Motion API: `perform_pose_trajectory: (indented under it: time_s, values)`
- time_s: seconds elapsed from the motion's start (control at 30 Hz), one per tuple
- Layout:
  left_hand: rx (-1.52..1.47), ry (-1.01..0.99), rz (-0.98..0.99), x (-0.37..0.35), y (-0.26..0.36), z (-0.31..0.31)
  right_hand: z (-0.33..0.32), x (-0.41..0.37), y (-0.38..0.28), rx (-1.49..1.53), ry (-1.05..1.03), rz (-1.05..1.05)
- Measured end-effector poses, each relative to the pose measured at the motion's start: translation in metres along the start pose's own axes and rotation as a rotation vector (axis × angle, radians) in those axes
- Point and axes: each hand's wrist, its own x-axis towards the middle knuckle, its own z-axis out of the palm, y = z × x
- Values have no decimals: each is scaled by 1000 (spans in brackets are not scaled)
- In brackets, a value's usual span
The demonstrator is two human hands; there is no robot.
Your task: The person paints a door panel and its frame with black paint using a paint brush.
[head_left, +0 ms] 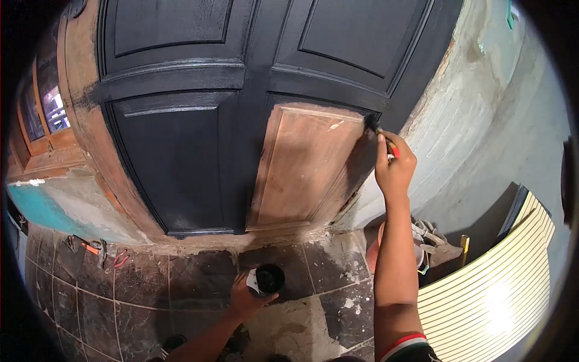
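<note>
My right hand grips a paintbrush with a red-marked handle. Its dark bristles touch the upper right corner of a bare wooden panel in the door. Black paint covers the rest of the door, including the panel at lower left. Low over the floor, my left hand is wrapped round a small cup with a white label and black paint inside. The fingers on the cup's far side are partly hidden.
Pliers and an orange-handled tool lie on the tiled floor at left. A ribbed cream sheet leans at right, near rubble and a pinkish bucket. A window is at far left.
</note>
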Motion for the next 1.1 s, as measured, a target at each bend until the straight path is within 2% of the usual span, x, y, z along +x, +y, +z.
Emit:
perform_pose_trajectory:
  time_s: [0.1,0.2,0.3,0.4,0.53,0.57,0.63,0.67,0.73,0.87,1.1]
  values:
    - [-18,-42,-8,0,-9,4,-3,3,-5,-59,-45,123]
    - [-91,-51,-74,1,-5,8,-1,7,-11,41,128,56]
    - [-189,-63,-107,0,-6,15,8,4,-7,11,-9,42]
    - [-222,-71,-80,4,-2,18,3,6,-16,33,30,-72]
    - [-182,-61,-30,1,-8,24,8,0,-5,-70,-15,8]
    - [-171,-57,-6,3,-10,24,7,-1,-5,-50,56,64]
    - [-276,-59,-85,0,-10,22,2,2,-14,-9,193,171]
    - [-328,-62,-127,-2,-9,21,4,1,-9,-36,173,187]
    - [-243,-61,-146,-3,-6,15,9,-1,-1,-94,135,227]
    - [-173,-63,-146,-2,-8,12,10,-3,-1,0,285,213]
    - [-138,-54,-107,0,5,7,10,-3,2,-30,264,233]
